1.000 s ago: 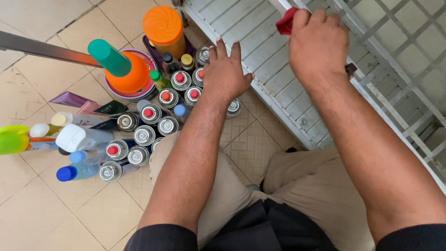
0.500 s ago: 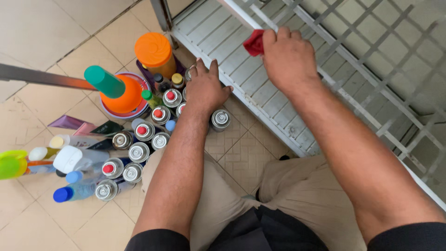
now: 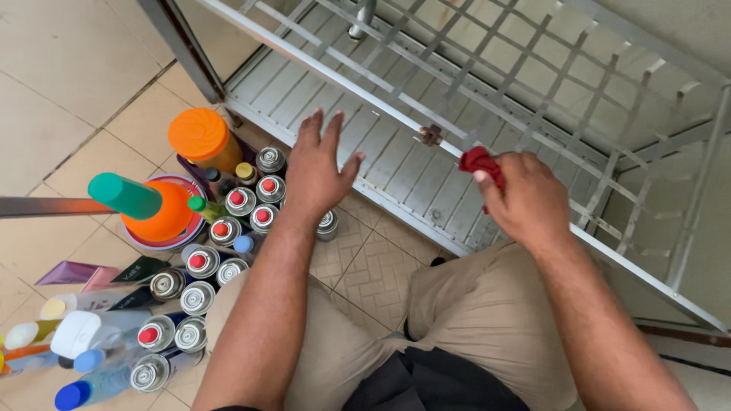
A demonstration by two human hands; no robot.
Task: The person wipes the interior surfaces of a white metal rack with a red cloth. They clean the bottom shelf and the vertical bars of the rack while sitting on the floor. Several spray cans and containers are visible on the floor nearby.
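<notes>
Dozens of spray cans (image 3: 199, 262) are crowding the tiled floor beside my knee as my left hand (image 3: 316, 171) is hovering over them, fingers spread wide, while my right hand (image 3: 525, 199) is pinching a red cloth (image 3: 480, 162) against the grey metal grille (image 3: 426, 114) beyond.

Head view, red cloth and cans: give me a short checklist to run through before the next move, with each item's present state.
1. Red cloth gripped in the right hand: ok, bunched in the fingers.
2. Cloth at the grey metal rack: ok, against its front rail.
3. Left hand free: ok, fingers spread, holding nothing, over the spray cans.
4. Cans upright: ok, tops face up.
5. One can standing apart beside the left wrist, clear of the arm: cannot tell, it is partly hidden.
6. Orange-lidded jar clear of both hands: ok, behind the cans.
</notes>
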